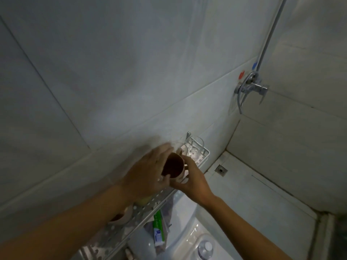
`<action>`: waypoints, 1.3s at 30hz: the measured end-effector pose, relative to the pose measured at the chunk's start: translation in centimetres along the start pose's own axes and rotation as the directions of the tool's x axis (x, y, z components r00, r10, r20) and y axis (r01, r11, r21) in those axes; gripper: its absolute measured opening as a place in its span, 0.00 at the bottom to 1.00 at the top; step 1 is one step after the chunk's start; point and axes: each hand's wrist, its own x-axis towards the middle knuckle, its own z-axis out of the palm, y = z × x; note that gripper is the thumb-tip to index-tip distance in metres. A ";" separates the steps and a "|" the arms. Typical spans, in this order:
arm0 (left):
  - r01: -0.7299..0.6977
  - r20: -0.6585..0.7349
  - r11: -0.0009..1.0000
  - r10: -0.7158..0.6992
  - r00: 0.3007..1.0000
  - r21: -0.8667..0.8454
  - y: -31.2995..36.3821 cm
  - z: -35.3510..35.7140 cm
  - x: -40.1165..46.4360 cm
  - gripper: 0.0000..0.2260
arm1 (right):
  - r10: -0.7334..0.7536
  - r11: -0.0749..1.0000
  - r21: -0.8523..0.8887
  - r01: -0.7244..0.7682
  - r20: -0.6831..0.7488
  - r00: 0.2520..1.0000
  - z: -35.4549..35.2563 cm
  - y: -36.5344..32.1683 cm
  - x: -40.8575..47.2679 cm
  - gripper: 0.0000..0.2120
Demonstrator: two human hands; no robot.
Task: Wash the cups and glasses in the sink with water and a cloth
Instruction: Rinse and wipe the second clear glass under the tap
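A brown cup (pixel 172 165) with a dark inside is held over the white perforated wall shelf (pixel 150 202). My left hand (pixel 148 171) lies along its left side with the fingers stretched past the rim and the thumb below it. My right hand (pixel 191 179) grips the cup from the right, fingers curled round its handle side. A clear glass (pixel 194 148) stands on the shelf's far end, with a second clear glass (pixel 180 147) beside it, partly hidden by my fingers. Another brownish cup (pixel 120 215) lies on the shelf under my left forearm.
A chrome wall tap (pixel 249 87) with a pipe rising above it sits at the right. Below the shelf are a toothpaste tube (pixel 158 231) and a white toilet tank (pixel 197 239). A floor drain (pixel 221 170) lies in the tiled corner.
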 end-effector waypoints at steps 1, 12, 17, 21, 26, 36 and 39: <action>0.152 -0.019 0.988 -0.153 0.988 -0.020 0.4 0.6 -0.4 0.34 | -0.037 0.999 0.008 0.038 -0.061 0.997 0.5 -0.3 -0.5 0.36; 0.368 0.206 0.921 -0.338 0.918 -0.130 -0.8 2.0 -0.2 0.33 | 0.172 0.985 0.029 -0.172 -0.018 0.985 0.5 0.7 -1.6 0.33; 0.316 0.299 0.932 -0.254 0.920 -0.180 -2.3 1.9 -0.5 0.35 | 0.038 0.971 -0.238 -0.022 0.066 0.997 -0.4 0.2 0.2 0.16; 0.287 0.223 0.949 -0.253 0.941 -0.133 -2.9 1.6 -1.1 0.39 | 0.037 0.975 -0.219 -0.037 -0.007 0.999 -0.8 1.1 0.8 0.11; 0.366 0.286 0.871 -0.460 0.840 0.327 -2.1 0.6 -2.9 0.31 | 0.104 0.965 -0.237 -0.109 -0.036 0.994 -0.2 1.6 0.0 0.11; 0.124 0.420 0.985 -0.164 0.893 0.121 -1.2 0.2 -3.8 0.14 | 0.166 0.953 -0.237 -0.189 -0.115 0.979 2.3 2.4 -0.6 0.14; 0.022 0.426 0.998 -0.048 0.903 0.065 -1.6 0.4 -4.3 0.14 | 0.176 0.950 -0.233 -0.205 -0.142 0.974 2.5 2.7 -0.7 0.15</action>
